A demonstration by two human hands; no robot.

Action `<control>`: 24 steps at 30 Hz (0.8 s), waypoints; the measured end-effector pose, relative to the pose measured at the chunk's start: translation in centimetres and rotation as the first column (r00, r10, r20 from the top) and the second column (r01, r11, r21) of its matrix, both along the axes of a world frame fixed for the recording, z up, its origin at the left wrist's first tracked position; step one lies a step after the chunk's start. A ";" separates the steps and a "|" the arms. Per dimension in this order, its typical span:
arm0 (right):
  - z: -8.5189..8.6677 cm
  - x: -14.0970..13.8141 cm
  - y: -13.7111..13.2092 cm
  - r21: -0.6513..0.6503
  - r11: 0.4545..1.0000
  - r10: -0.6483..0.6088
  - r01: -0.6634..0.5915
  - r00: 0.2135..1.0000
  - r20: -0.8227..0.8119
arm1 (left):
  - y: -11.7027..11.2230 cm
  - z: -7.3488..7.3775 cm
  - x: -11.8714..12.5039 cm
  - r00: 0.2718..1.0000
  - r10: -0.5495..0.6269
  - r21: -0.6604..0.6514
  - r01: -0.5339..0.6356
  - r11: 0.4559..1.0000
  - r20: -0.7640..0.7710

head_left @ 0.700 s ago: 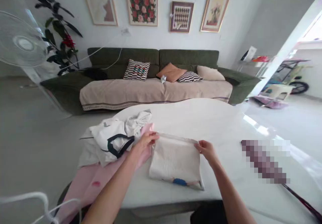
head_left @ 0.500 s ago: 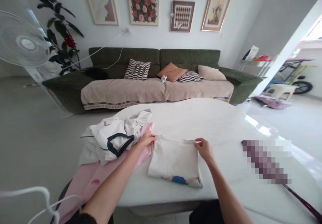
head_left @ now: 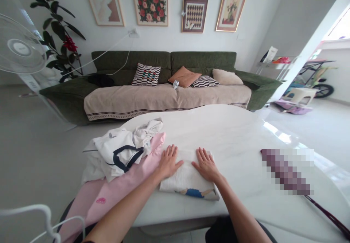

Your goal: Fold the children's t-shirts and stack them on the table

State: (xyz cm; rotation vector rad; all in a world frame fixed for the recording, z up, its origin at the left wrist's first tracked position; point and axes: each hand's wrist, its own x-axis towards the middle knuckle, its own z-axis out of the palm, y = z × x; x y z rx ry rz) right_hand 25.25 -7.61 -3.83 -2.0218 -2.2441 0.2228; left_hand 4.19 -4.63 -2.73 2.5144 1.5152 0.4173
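A folded white T-shirt [head_left: 183, 179] with a blue print near its front edge lies on the white table [head_left: 235, 133]. My left hand [head_left: 169, 161] rests flat on its left part, fingers stretched forward. On the right part of the shirt, my right hand [head_left: 205, 164] lies palm down, fingers together and extended, thumb out. Left of the shirt, close by my left hand, is a pink garment [head_left: 120, 188] that hangs over the table's edge. A crumpled white shirt [head_left: 115, 146] with dark trim is heaped on the pink one.
A dark purple, pixelated long object [head_left: 286, 172] with a thin dark handle lies at the table's right. Beyond the table stands a green sofa [head_left: 131, 62] with cushions. A fan [head_left: 20, 48] is at far left, and a white cable [head_left: 45, 212] loops at lower left.
Both hands have let go of the shirt's far corners. They have moved inward and now lie flat on the folded T-shirt, which has stayed in place.
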 end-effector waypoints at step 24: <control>7.0 0.3 -9.7 0.469 0.874 0.320 -0.130 0.880 -0.352 | 2.5 9.1 -3.5 0.945 -0.166 -0.040 0.184 0.982 0.281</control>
